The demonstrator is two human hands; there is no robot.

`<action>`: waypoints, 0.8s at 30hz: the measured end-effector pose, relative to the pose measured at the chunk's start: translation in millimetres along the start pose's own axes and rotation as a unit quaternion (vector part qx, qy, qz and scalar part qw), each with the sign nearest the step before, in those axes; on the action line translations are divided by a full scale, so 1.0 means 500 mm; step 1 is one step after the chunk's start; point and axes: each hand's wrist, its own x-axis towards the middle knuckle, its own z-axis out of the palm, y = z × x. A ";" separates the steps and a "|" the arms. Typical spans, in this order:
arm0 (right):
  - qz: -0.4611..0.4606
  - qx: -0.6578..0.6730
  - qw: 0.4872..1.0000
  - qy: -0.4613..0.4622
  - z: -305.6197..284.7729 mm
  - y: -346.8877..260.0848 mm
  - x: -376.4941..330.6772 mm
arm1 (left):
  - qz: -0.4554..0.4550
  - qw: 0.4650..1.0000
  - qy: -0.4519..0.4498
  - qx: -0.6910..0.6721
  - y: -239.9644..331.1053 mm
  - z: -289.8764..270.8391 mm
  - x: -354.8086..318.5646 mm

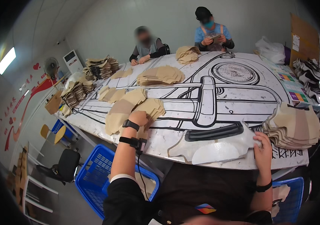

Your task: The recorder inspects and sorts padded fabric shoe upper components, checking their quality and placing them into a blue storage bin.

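Here the left hand (139,118) presses flat, fingers spread, on a fanned stack of tan cut pieces (150,108) on the bench (242,101); the right hand (262,144) pinches the edge of a white shaped sheet (212,150) stretching toward the left hand

Two blue baskets (92,176) stand under the surface (220,93). Two other people (147,47) sit at the upper edge. One fan (50,67) stands upper left.
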 end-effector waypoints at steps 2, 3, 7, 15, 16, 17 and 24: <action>-0.006 -0.020 0.999 0.028 0.012 -0.006 0.017 | -0.002 1.000 -0.010 0.010 0.003 0.001 0.007; 0.004 -0.020 0.999 0.044 0.021 -0.007 0.025 | -0.004 1.000 -0.014 0.018 0.005 0.003 0.011; 0.041 -0.029 0.995 0.083 0.060 -0.008 0.036 | -0.015 0.999 -0.023 0.046 0.008 0.018 0.021; 0.011 -0.047 0.998 0.026 0.047 -0.021 0.016 | -0.017 0.997 -0.031 0.075 0.010 0.015 0.023; 0.013 -0.044 0.999 0.008 0.034 -0.024 0.011 | -0.018 0.996 -0.043 0.078 0.011 0.012 0.021; 0.024 -0.037 0.999 -0.010 0.023 -0.026 0.006 | -0.009 0.996 -0.045 0.071 0.011 0.008 0.019; 0.081 0.056 0.994 -0.049 -0.040 0.002 -0.030 | 0.043 0.992 -0.086 0.076 0.010 -0.003 0.014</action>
